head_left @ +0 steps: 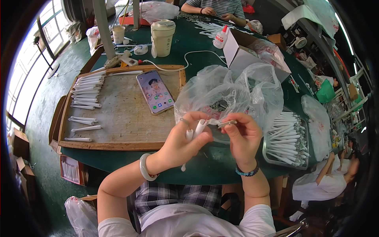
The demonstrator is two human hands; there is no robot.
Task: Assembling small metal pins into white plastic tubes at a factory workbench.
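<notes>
Over the front of the green table, my left hand is closed round two slim white plastic tubes, their open ends pointing up and away from me. Thin reddish wire seems to stick out at one tube's end. Just to the right, my right hand pinches a small flat metal piece between thumb and fingers, close to the tube ends. Behind both hands spreads a clear plastic bag with small metal parts inside. A metal tray heaped with white sticks stands right of my right hand.
A wood-rimmed board at the left carries a row of white sticks and a lit phone. Farther back stand a cream cup, a white cable, a glue bottle and an open box. Another person sits opposite.
</notes>
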